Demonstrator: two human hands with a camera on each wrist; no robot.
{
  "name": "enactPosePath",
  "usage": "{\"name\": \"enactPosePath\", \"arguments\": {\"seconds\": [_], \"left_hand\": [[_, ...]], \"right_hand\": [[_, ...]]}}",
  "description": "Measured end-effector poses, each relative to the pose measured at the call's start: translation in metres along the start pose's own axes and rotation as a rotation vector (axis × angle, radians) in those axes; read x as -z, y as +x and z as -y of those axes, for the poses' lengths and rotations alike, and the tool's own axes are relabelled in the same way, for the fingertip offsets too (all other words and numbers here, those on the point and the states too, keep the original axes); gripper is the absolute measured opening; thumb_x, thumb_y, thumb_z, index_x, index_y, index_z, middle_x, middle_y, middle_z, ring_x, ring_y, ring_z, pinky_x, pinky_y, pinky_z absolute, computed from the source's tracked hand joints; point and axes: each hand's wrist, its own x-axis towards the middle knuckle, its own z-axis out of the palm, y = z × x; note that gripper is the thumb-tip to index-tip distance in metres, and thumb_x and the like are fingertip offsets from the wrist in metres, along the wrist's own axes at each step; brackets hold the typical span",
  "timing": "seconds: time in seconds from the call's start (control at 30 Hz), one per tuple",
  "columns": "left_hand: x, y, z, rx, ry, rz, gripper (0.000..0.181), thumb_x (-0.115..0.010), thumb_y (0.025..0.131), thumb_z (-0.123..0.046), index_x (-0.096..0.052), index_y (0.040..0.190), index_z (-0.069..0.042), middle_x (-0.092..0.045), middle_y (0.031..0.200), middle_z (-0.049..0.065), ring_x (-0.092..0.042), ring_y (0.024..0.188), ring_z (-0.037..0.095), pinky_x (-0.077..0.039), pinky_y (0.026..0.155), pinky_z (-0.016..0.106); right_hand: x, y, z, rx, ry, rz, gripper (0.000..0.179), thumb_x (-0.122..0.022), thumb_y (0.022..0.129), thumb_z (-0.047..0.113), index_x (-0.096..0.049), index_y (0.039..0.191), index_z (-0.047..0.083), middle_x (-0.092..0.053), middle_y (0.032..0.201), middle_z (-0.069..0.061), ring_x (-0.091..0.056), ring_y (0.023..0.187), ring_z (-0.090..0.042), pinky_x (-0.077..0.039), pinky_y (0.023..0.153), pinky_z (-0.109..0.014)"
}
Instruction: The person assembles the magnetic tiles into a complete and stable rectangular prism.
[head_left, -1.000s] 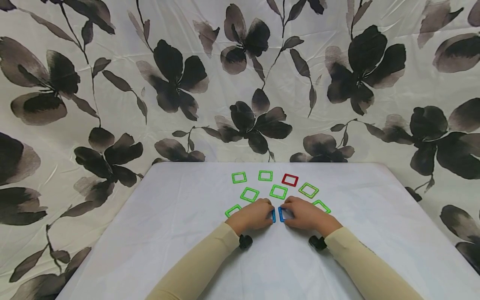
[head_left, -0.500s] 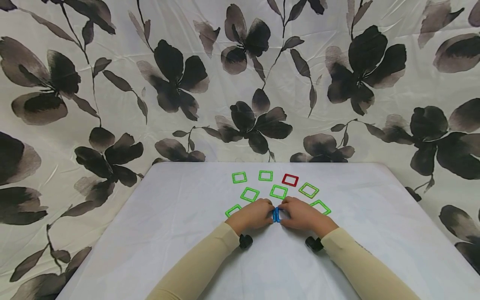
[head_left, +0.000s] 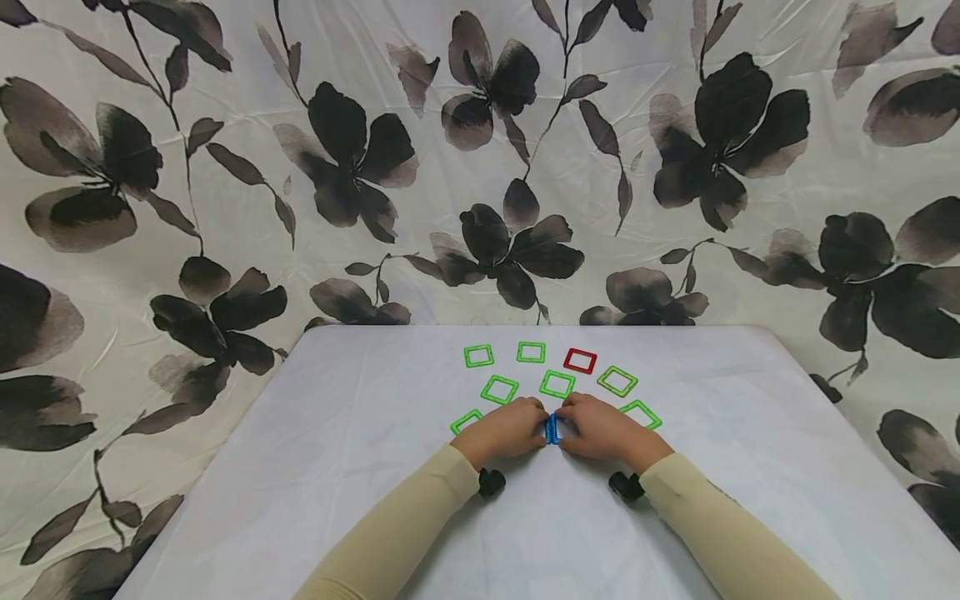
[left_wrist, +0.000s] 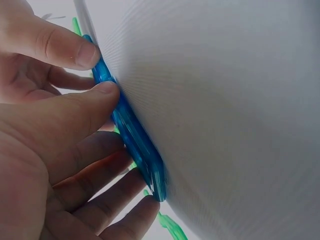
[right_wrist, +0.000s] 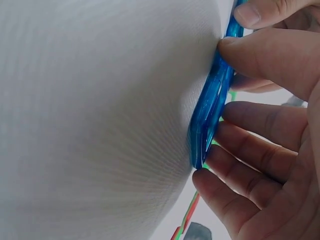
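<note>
The right hand [head_left: 603,427] has slid a little to the left since a second ago, closing the gap between the two blue pieces, while the left hand [head_left: 504,429] has hardly moved. From where I'm standing, the left blue piece [head_left: 548,430] and the right blue piece [head_left: 556,429] now appear to touch, side by side above the middle of the desk [head_left: 337,408], right between the two hands. The left hand pinches its piece between thumb and fingertips, and the right hand pinches the other the same way; much of each piece is hidden by the fingers.

Beyond them, other frames lie in a loose fan. Farthest away are a green frame on the left [head_left: 480,364], another green frame [head_left: 531,360] beside it, then a red frame [head_left: 577,369] to the right. A bit nearer come a tilted green frame [head_left: 493,401], a middle green frame [head_left: 554,395] just past the fingers, and a yellow-green frame [head_left: 609,389]. One green frame [head_left: 462,419] is partly covered by the left hand, one more green frame [head_left: 650,412] by the right. A flowered cloth [head_left: 450,175] hangs behind the desk.
</note>
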Motion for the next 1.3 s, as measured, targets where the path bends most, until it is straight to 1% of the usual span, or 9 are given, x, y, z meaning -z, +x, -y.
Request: {"name": "enactPosePath", "arguments": {"seconds": [0.17,0.4,0.6,0.8,0.93,1.03,1.1,1.2,1.3], "left_hand": [[-0.002,0.002,0.0,-0.002,0.011,-0.001,0.038,-0.067,0.092,-0.028,-0.065,0.124,-0.009,-0.063,0.122,0.004,-0.06,0.108,0.014,-0.049,0.096,0.028],[-0.001,0.0,0.001,-0.003,0.013,0.013,0.041,-0.067,0.092,-0.029,-0.063,0.127,-0.009,-0.062,0.125,0.004,-0.059,0.113,0.015,-0.047,0.1,0.028],[0.0,-0.007,0.006,0.05,-0.011,0.032,0.048,-0.065,0.092,-0.033,-0.058,0.133,-0.009,-0.059,0.131,0.004,-0.057,0.119,0.015,-0.045,0.104,0.03],[0.002,-0.015,0.018,0.081,-0.032,0.012,0.05,-0.064,0.092,-0.035,-0.057,0.134,-0.009,-0.058,0.134,0.005,-0.056,0.12,0.016,-0.044,0.105,0.031],[0.003,-0.019,0.025,0.122,-0.043,0.004,0.051,-0.063,0.092,-0.036,-0.057,0.135,-0.009,-0.056,0.137,0.006,-0.054,0.125,0.018,-0.043,0.108,0.034],[0.004,-0.023,0.029,0.178,-0.04,-0.011,0.052,-0.063,0.092,-0.037,-0.057,0.135,-0.01,-0.056,0.136,0.006,-0.054,0.125,0.02,-0.043,0.107,0.036],[0.005,-0.027,0.031,0.211,-0.026,-0.03,0.051,-0.063,0.092,-0.037,-0.058,0.134,-0.01,-0.059,0.131,0.007,-0.055,0.121,0.022,-0.045,0.105,0.037],[0.006,-0.031,0.033,0.263,0.01,-0.07,0.05,-0.065,0.09,-0.038,-0.061,0.13,-0.009,-0.063,0.122,0.007,-0.058,0.111,0.023,-0.049,0.098,0.039],[0.007,-0.034,0.035,0.302,0.036,-0.09,0.048,-0.067,0.088,-0.039,-0.064,0.125,-0.009,-0.064,0.112,0.007,-0.057,0.103,0.023,-0.051,0.092,0.04]], "right_hand": [[-0.001,0.0,-0.001,0.013,-0.003,-0.007,0.042,-0.071,0.086,0.027,-0.066,0.121,0.005,-0.061,0.114,-0.008,-0.057,0.101,-0.02,-0.049,0.094,-0.039],[0.003,0.002,-0.001,-0.02,0.021,0.026,0.042,-0.072,0.084,0.023,-0.067,0.121,0.005,-0.06,0.114,-0.007,-0.054,0.096,-0.018,-0.049,0.092,-0.038],[0.003,0.006,-0.003,-0.026,0.01,0.05,0.045,-0.075,0.083,0.024,-0.067,0.122,0.005,-0.061,0.114,-0.006,-0.055,0.1,-0.017,-0.048,0.095,-0.037],[0.005,0.008,-0.004,-0.061,0.016,0.067,0.046,-0.078,0.08,0.025,-0.068,0.122,0.008,-0.06,0.108,-0.001,-0.052,0.094,-0.014,-0.048,0.092,-0.034],[0.007,0.01,-0.003,-0.082,0.017,0.082,0.045,-0.078,0.081,0.026,-0.068,0.122,0.01,-0.059,0.107,0.001,-0.051,0.092,-0.013,-0.047,0.092,-0.033],[0.008,0.01,-0.002,-0.094,0.025,0.09,0.046,-0.078,0.081,0.027,-0.068,0.122,0.01,-0.059,0.107,0.001,-0.051,0.093,-0.014,-0.047,0.093,-0.033],[0.008,0.01,-0.002,-0.098,0.029,0.094,0.046,-0.078,0.081,0.027,-0.068,0.123,0.01,-0.059,0.107,0.001,-0.051,0.093,-0.013,-0.047,0.092,-0.033],[0.007,0.009,-0.001,-0.097,0.029,0.09,0.046,-0.079,0.08,0.026,-0.068,0.122,0.01,-0.058,0.104,0.002,-0.051,0.092,-0.013,-0.047,0.091,-0.033],[0.007,0.008,-0.001,-0.094,0.023,0.083,0.046,-0.079,0.08,0.026,-0.069,0.122,0.01,-0.058,0.103,0.002,-0.05,0.091,-0.013,-0.047,0.089,-0.033]]}}
